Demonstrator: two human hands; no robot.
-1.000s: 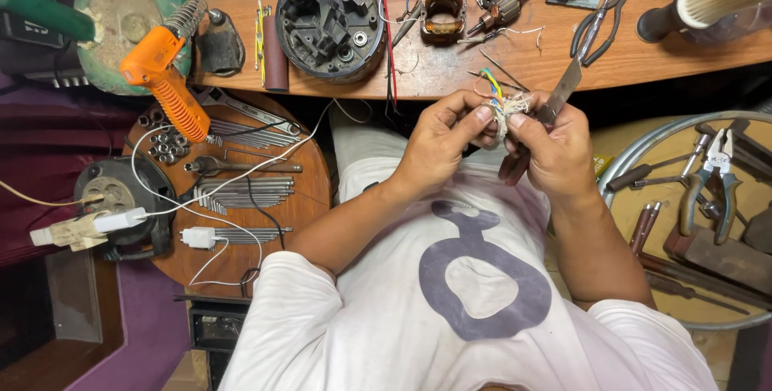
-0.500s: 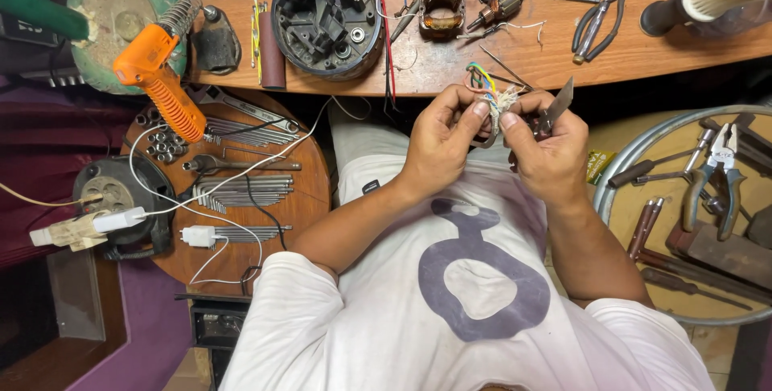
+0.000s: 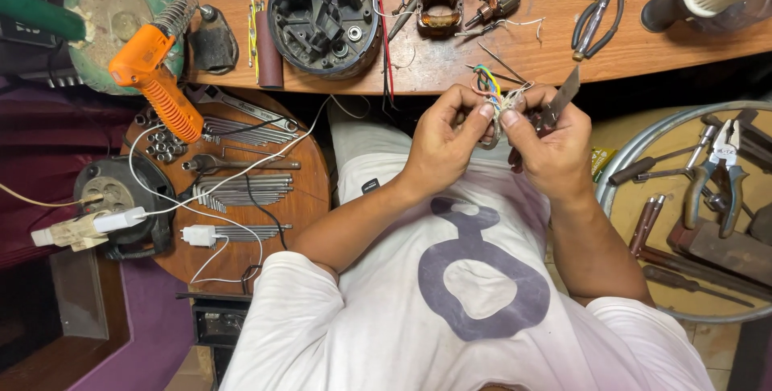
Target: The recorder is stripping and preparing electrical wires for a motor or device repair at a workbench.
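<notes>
Just below the edge of the wooden surface [image 3: 643,49], I see my left hand [image 3: 441,143] and right hand [image 3: 551,146] meeting over a small bundle of coloured wires [image 3: 492,90]; the left fingers [image 3: 481,111] pinch its base, while the right fingers close on it and on a flat metal blade [image 3: 561,98]. I judge this to be wire stripping or trimming; the next move calls for a steady pinch and a light, controlled blade edge. Off to one side, a black motor housing [image 3: 326,13] and an orange glue gun [image 3: 153,73] lie untouched.
</notes>
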